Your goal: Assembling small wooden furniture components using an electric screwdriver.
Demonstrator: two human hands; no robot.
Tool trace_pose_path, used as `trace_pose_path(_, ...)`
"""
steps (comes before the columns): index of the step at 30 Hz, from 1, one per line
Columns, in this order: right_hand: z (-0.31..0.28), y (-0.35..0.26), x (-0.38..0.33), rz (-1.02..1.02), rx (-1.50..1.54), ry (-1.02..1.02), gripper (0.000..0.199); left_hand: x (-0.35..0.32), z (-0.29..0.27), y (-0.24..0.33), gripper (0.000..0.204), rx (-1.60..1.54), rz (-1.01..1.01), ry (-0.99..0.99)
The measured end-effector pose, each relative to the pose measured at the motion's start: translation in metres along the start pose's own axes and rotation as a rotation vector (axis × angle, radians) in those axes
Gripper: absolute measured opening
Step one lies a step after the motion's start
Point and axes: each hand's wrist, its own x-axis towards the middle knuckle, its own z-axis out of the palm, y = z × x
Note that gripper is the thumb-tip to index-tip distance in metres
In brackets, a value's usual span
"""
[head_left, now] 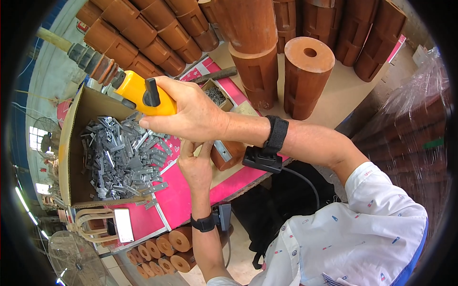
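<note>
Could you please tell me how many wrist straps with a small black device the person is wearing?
2: one wrist strap on the right forearm, behind the right hand holding the yellow tool; one on the left wrist, below the left hand.

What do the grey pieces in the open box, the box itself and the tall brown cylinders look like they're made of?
Grey flat brackets: likely stamped metal, with a dull silvery sheen and sharp bent edges. Open brown box: corrugated cardboard, matte, with a raw tan flap. Tall reddish-brown cylinders: possibly moulded resin, wood composite or fired clay; matte, uniform colour, central hole. The look leaves it open.
</note>
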Motion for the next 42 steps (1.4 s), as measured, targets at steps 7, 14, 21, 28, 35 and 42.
trace_pose_path(7, 0.005, 0.007, -0.004, -0.056, -0.045, 0.002, 0.048, -0.002, -0.004, -0.003, 0.026, -0.012, -0.095, -0.013)
trace_pose_path(14, 0.006, 0.005, -0.006, -0.073, -0.066, -0.024, 0.051, -0.015, -0.014, -0.002, 0.089, 0.102, 0.049, -0.321)
trace_pose_path(21, 0.003, 0.004, -0.007, 0.011, -0.051, -0.08, 0.051, -0.019, -0.009, -0.007, 0.093, 0.081, -0.04, -0.329)
trace_pose_path(28, 0.004, 0.004, -0.006, 0.001, -0.04, -0.086, 0.056, -0.02, -0.005, -0.012, 0.09, 0.007, -0.041, -0.258)
trace_pose_path(35, 0.002, 0.006, -0.006, 0.043, -0.032, -0.1, 0.056, -0.022, -0.005, -0.014, 0.093, -0.043, -0.102, -0.271)
trace_pose_path(42, 0.001, 0.01, -0.008, 0.067, -0.008, -0.13, 0.056, -0.021, -0.007, -0.013, 0.094, -0.054, -0.068, -0.273)
